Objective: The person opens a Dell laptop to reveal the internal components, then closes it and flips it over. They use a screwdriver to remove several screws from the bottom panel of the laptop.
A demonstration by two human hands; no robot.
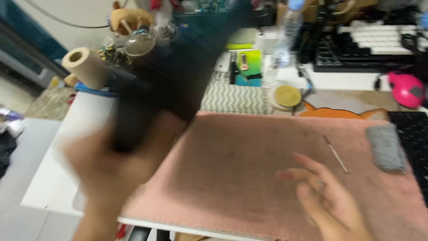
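Head view: the left hand [118, 172], badly blurred, is closed around the lower end of a large dark object [178, 67] and holds it up over the left part of the desk [53, 178]. The object rises from the hand towards the far edge and covers much of the clutter there; blur hides what kind of thing it is. The right hand [327, 201] hovers palm up over the near right part of a pink mat [249, 165], fingers [296, 174] spread and loosely curled, gripping nothing; a ring shows on one finger.

The pink mat covers most of the desk from the centre to the right edge. On it, just beyond the right hand, lies a thin metal rod [336, 154], set at a slant. Near the mat's right edge lies a grey woolly roll [387, 147]. Past the mat's far edge sit a round yellow lid [287, 96] and an orange shape [341, 111]. At the far left corner a roll of tissue [85, 67] lies tilted. Towards the far right corner are a pink rounded object [406, 89] and a black and white keyboard [370, 49]. A clear plastic bottle [287, 33] stands at the far edge near the middle.
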